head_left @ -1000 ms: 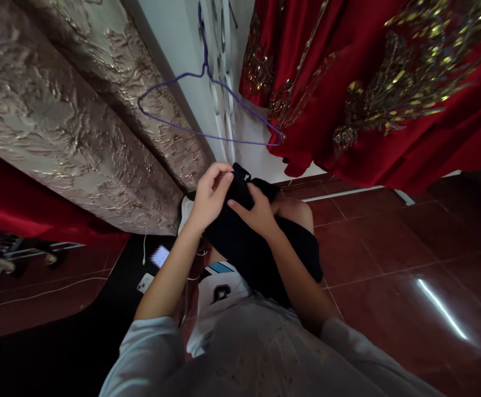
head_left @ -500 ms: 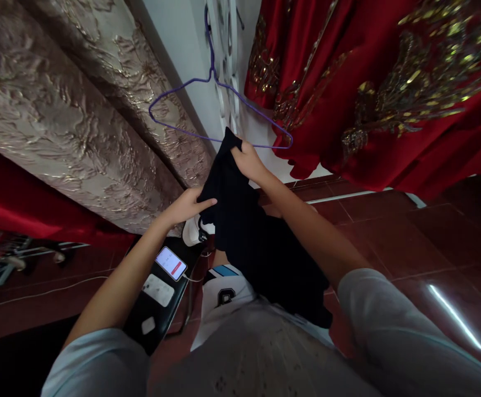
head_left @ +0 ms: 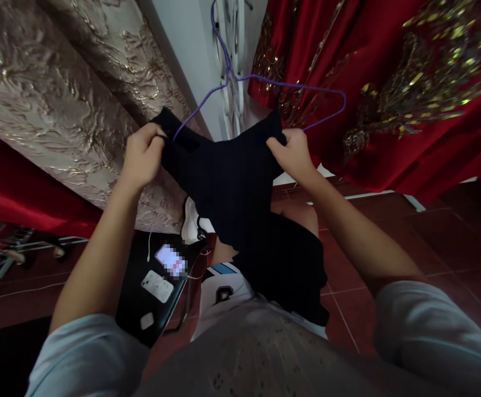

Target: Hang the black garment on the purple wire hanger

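Note:
A black garment hangs spread between my two hands in front of my chest. My left hand is closed on its left top corner. My right hand is closed on its right top corner. Just behind the garment's top edge hangs a purple wire hanger, hooked on a white rack by the wall. The hanger's left arm runs down close to my left hand, and its right end passes just above my right hand.
A beige embossed gown hangs at left, a red gold-embroidered gown at right. Below, a black stool holds two phones and a small charger. A white shoe lies on the red tile floor.
Both hands have risen and moved apart, stretching the black garment wide at the height of the hanger. The hanger has swung to the right.

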Action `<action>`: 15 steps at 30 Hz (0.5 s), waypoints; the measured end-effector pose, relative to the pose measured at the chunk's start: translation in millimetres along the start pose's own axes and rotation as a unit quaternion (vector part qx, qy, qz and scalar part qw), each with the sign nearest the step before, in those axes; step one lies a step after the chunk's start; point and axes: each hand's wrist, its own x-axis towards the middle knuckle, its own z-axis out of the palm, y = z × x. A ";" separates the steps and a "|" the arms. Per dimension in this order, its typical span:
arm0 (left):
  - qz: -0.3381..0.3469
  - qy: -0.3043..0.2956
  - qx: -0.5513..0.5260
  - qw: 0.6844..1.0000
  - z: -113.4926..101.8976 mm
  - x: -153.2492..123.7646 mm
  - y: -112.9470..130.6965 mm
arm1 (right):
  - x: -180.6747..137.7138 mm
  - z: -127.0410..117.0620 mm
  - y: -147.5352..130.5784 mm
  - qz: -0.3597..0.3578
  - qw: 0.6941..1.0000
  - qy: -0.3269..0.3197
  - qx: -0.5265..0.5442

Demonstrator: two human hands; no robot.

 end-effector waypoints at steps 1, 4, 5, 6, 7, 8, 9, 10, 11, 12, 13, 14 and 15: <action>0.014 0.006 -0.046 0.999 2.7 9.9 10.4 | -4.3 2.1 -1.3 -0.001 1.000 -0.016 0.020; 0.062 0.018 -0.141 0.988 15.4 29.4 28.4 | -15.3 -2.1 -3.6 -0.025 0.995 -0.051 0.078; 0.066 0.021 -0.149 0.986 18.7 33.1 29.1 | -16.9 -8.4 -3.7 -0.039 0.995 -0.037 0.086; 0.062 0.018 -0.149 0.987 21.0 35.7 27.4 | -17.0 -17.2 -3.3 -0.055 0.994 -0.008 0.090; 0.053 0.008 -0.148 0.988 22.0 37.7 23.9 | -15.7 -28.3 -2.3 -0.068 0.993 0.036 0.095; 0.048 -0.004 -0.150 0.988 21.8 39.3 19.3 | -12.9 -41.0 -0.7 -0.077 0.988 0.088 0.103; 0.047 -0.015 -0.154 0.987 20.8 40.7 14.5 | -8.8 -54.9 1.7 -0.079 0.981 0.131 0.116; 0.050 -0.021 -0.160 0.986 19.3 42.1 9.9 | -3.8 -69.2 4.7 -0.074 0.977 0.155 0.130; 0.056 -0.017 -0.168 0.984 17.6 43.5 6.1 | 1.9 -83.4 8.0 -0.064 0.975 0.158 0.143; 0.064 -0.010 -0.176 0.982 15.9 45.0 3.2 | 7.9 -96.6 11.5 -0.051 0.977 0.142 0.150; 0.070 0.004 -0.184 0.980 14.4 46.5 1.3 | 13.9 -108.3 14.8 -0.035 0.981 0.113 0.154; 0.071 0.018 -0.188 0.979 13.3 48.1 0.5 | 19.4 -117.6 17.5 -0.019 0.985 0.073 0.155; 0.066 0.029 -0.190 0.979 12.7 49.7 0.7 | 24.3 -124.0 19.6 -0.008 0.988 0.033 0.153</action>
